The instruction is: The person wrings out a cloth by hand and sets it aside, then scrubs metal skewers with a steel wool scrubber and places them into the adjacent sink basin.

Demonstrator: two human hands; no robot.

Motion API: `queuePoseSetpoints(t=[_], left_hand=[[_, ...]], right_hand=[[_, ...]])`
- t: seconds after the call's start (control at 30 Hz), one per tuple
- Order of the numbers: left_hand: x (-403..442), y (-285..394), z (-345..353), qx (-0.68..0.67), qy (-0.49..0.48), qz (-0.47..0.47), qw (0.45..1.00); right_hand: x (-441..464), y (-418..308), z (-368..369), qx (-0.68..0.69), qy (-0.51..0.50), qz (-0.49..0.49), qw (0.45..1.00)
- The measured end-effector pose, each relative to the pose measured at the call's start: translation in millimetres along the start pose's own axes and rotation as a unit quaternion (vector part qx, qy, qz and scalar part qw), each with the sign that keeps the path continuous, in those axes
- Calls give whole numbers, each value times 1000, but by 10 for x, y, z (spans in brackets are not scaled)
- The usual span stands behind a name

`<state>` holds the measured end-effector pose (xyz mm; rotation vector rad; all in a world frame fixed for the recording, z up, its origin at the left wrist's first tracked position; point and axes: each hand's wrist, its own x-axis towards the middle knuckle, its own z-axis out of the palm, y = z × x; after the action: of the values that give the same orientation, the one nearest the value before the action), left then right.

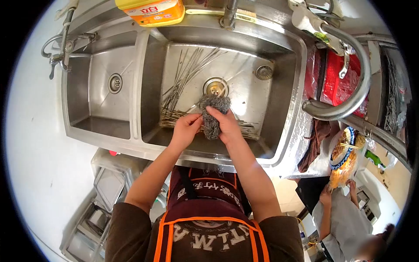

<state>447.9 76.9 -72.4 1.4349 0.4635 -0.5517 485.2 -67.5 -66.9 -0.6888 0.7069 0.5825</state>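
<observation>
By the drain (215, 87), the right hand (228, 125) grips a scrubber (211, 125) whose loose mesh could let sticks (185, 75) prick it (the left hand (187, 127) pinches, contents unclear).

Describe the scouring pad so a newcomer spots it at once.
At the double sink, take the larger, right-hand basin. Near its front, the right hand holds the scouring pad beside the left hand. It is the fuzzy grey clump, unlike the thin, straight rods on the basin floor.
</observation>
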Motion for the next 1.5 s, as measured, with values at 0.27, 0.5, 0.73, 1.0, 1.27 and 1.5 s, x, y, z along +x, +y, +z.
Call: queuePoseSetpoints(t=[0.27, 0.5, 0.73, 1.0, 1.27, 1.5], left_hand=[[-188, 234, 38, 129, -37, 16, 991], [-524, 67, -291, 101, -34, -46, 993], [-371, 94, -301, 77, -18, -49, 996], [-363, 32, -208, 76, -38, -86, 993], [-598, 0, -508, 96, -21, -75, 992], [-205, -39, -325, 59, -10, -73, 996]], right_hand=[[-208, -206, 147, -136, 60, -3, 989], [641, -1188, -643, -66, 143, -197, 968], [149, -288, -614, -36, 132, -26, 990], [-36, 141, 12, -101, 52, -18, 993], [661, -1458, -727, -57, 161, -264, 949], [24, 256, -208, -14, -1, 67, 998]])
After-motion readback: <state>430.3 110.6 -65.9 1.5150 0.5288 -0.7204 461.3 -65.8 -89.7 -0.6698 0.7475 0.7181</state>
